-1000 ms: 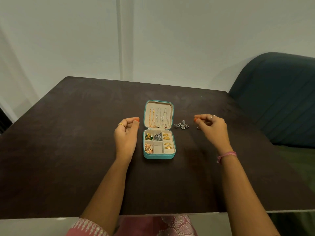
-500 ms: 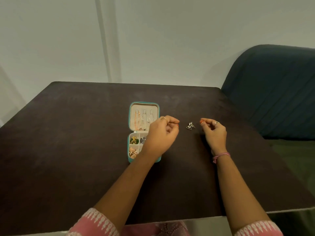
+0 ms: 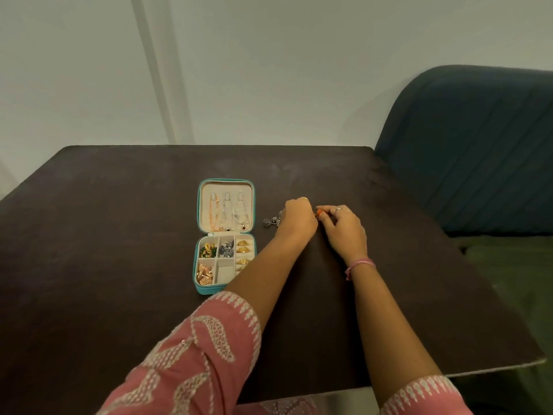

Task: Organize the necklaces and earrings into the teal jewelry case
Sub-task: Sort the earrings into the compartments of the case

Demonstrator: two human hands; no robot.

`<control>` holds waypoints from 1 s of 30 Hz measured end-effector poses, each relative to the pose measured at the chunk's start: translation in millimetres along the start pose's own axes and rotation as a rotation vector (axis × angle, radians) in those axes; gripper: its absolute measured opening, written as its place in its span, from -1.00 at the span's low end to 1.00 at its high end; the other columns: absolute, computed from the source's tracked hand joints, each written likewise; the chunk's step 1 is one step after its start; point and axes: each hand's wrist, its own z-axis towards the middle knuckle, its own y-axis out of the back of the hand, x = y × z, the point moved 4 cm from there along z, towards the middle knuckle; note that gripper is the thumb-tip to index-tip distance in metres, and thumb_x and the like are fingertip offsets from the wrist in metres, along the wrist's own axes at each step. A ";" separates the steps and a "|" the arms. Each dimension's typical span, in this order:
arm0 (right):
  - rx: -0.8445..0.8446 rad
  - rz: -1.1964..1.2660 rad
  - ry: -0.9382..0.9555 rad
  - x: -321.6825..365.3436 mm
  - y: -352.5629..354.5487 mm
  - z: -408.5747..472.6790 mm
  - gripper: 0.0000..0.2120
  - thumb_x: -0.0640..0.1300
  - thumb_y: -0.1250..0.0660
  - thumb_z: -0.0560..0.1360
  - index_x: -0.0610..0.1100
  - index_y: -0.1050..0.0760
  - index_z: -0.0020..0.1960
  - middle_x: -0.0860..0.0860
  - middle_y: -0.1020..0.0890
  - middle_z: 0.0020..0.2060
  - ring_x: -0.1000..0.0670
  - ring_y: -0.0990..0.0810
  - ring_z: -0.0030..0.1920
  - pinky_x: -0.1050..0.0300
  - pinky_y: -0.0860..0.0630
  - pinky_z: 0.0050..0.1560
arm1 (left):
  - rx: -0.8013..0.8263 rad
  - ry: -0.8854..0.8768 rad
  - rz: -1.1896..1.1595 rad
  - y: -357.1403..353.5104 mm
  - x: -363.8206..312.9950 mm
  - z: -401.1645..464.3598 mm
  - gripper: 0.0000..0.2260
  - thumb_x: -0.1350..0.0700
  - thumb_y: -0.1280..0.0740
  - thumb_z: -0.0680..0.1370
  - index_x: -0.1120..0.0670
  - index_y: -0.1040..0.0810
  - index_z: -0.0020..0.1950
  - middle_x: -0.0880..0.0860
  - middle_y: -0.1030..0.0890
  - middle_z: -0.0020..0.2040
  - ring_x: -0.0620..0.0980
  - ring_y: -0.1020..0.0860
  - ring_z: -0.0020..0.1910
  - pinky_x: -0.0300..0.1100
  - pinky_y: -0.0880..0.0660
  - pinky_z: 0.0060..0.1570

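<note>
- Loose silver earrings point(image 3: 271, 221) lie on the dark bench point(image 3: 119, 265), just right of the open teal jewelry case point(image 3: 225, 235) — a small cluster, partly hidden behind the left hand point(image 3: 296, 218).
- Handling, my read: tiny, light, rigid metal with dangling bits. They'll snag on each other and skid on the smooth bench. Best to pinch one at the hook or top stud, not the hanging part, and lift straight up so the pair doesn't drag.
- Left hand is reached across to the right of the case, fingers curled down right beside the cluster, on its right edge. Looks like a pinch on a piece, but the tips are hidden — cannot tell if it actually holds one.
- Right hand point(image 3: 344, 227) sits touching or nearly touching the left, fingers point(image 3: 319, 211) bunched tight at the tips, orange nails showing. Something small may be between them; too small to confirm.
- Case: lid lying flat on the far side, three necklaces point(image 3: 227, 211) hung inside it. Near tray has gold earrings point(image 3: 243, 250) in the right column, green-gold point(image 3: 208, 250) and silver-blue pieces in the far cells, rose-gold point(image 3: 204, 274) near left. Near middle cell point(image 3: 226, 272) looks empty — likely slot for the silver ones.
- Left forearm crosses over the case's near right corner; risk of the sleeve point(image 3: 209, 348) nudging it on the way back.
</note>
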 end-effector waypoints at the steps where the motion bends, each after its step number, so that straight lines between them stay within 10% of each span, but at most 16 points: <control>1: 0.013 -0.031 0.007 -0.8 -1.0 0.3 -0.76 0.00 -0.20 0.59 0.08 -0.56 0.19 0.08 -0.54 0.14 0.03 -0.53 0.11 -0.04 -0.48 0.14 | 0.006 -0.002 0.041 -1.6 -1.4 2.2 -0.77 0.15 -0.28 0.58 0.21 -0.53 0.20 0.19 -0.56 0.17 0.17 -0.53 0.17 -0.08 -0.47 0.07; 24: 0.034 0.325 0.027 4.8 7.8 -16.2 -0.89 -0.16 -0.28 0.56 -0.04 -0.55 0.04 0.06 -0.64 -0.13 0.11 -0.61 -0.09 0.12 -0.57 0.00 | -0.063 -0.107 -0.239 7.7 3.7 -28.5 -0.86 0.17 -0.22 0.58 0.13 -0.54 0.06 0.12 -0.63 -0.05 0.04 -0.58 -0.04 -0.08 -0.52 -0.06; 30: 0.063 0.572 0.059 22.6 16.9 -39.6 -0.82 -0.22 -0.31 0.55 -0.14 -0.59 0.13 0.01 -0.67 -0.04 0.12 -0.64 0.00 0.27 -0.54 0.03 | -0.104 -0.109 -0.463 30.1 16.5 -53.0 -0.88 0.13 -0.36 0.51 0.08 -0.60 0.03 -0.11 -0.58 -0.22 -0.25 -0.52 -0.28 -0.55 -0.39 -0.32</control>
